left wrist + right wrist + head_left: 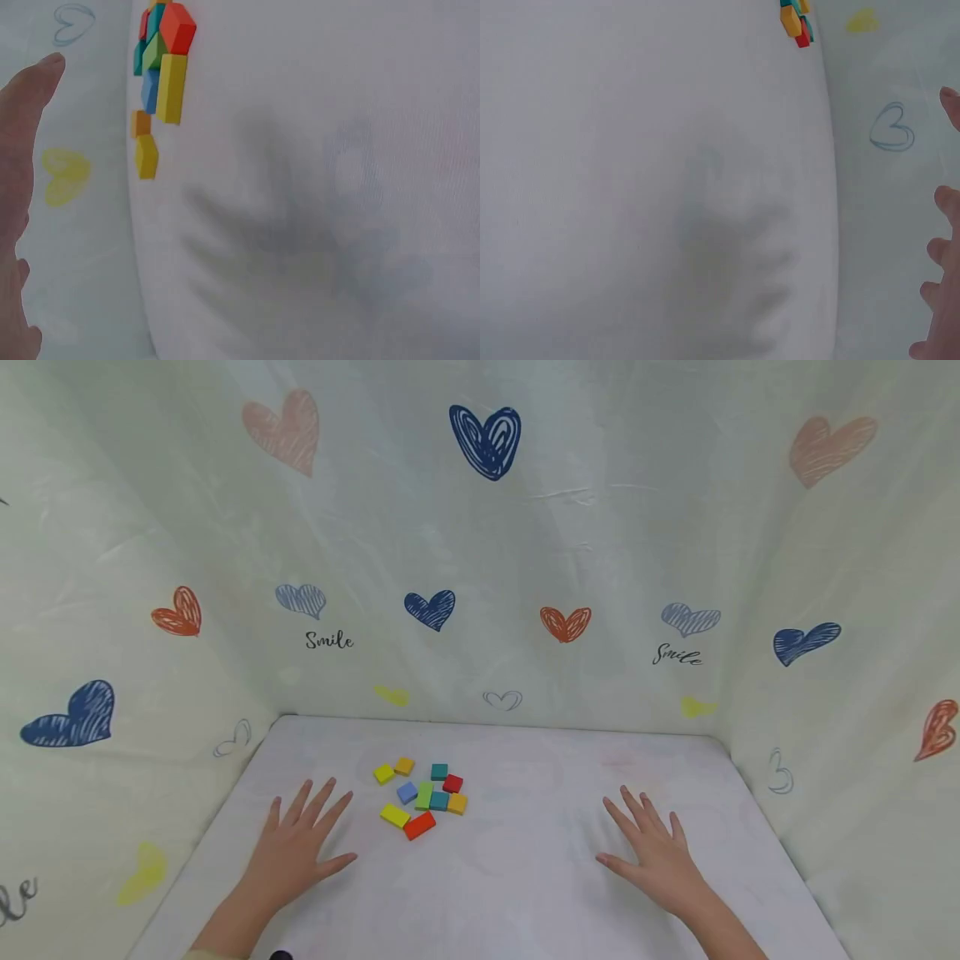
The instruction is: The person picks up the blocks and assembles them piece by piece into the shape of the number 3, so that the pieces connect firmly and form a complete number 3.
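Note:
A loose cluster of small coloured blocks lies left of the table's middle. Among them are a red block (420, 826), a long yellow block (394, 816), a light green block (424, 795), a blue block (407, 792) and an orange block (457, 804). Left of the cluster, my left hand (288, 852) hovers with spread fingers and holds nothing; its shadow falls on the table in the left wrist view. Well to the right of the blocks, my right hand (660, 860) is also spread above the table, touching no block.
The white table (525, 877) is bounded by pale curtains (495, 543) printed with hearts, behind and at both sides. A small dark round object (281, 955) shows at the bottom edge, near the left forearm.

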### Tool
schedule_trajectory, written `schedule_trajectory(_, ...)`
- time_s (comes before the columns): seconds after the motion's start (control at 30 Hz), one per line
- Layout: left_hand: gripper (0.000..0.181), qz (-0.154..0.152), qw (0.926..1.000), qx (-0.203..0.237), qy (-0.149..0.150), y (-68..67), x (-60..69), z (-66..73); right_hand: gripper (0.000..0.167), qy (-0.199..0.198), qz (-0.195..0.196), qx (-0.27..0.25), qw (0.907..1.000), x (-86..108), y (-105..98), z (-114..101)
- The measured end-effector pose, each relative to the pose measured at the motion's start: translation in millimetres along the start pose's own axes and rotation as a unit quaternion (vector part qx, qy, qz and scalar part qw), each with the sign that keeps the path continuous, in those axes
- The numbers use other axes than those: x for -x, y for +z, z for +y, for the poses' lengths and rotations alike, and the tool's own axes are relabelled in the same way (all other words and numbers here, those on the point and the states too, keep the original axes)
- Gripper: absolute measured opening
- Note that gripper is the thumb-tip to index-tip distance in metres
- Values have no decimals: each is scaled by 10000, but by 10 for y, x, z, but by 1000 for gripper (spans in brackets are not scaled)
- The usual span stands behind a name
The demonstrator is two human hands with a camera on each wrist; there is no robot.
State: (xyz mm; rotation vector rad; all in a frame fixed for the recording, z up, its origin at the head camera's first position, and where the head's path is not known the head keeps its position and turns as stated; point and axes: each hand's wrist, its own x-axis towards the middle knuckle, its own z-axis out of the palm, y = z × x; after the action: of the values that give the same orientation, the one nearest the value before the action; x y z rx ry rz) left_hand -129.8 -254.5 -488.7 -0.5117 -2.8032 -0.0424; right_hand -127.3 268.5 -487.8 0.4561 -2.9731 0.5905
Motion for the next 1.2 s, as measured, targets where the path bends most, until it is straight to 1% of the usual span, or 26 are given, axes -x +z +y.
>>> schedule_trajectory(0.1, 84, -84, 10000, -28, 29, 42, -35, 37, 79, -25, 9, -336, 9994, -33, 51, -45)
schedule_trajectory(0.27, 85, -419, 9990, 0, -129, 119, -103, 130, 80, -98, -39, -763, 9970, -110, 143, -123)
schedule_trajectory(0.4, 86, -491, 9984, 179, -212, 211, -172, 205, 78, -145, -161, -1215, 9924, -170, 217, -183)
schedule_trajectory(0.6, 87, -709, 9963, 438, -216, 310, -286, 325, 76, -97, -396, -2022, 9785, -260, 315, -309)
schedule_trajectory(0.77, 85, -901, 9938, 600, -264, 372, -376, 401, 78, -73, -574, -2736, 9601, -362, 389, -432)
schedule_trajectory(0.9, 84, -1015, 9908, 849, -295, 439, -462, 454, 79, -67, -655, -3112, 9481, -438, 459, -517)
schedule_trajectory(1.07, 81, -979, 9878, 1164, -332, 505, -568, 514, 78, -150, -707, -3350, 9395, -535, 546, -628)
schedule_trajectory(1.2, 78, -961, 9851, 1382, -340, 529, -648, 558, 74, -171, -739, -3357, 9389, -619, 609, -719)
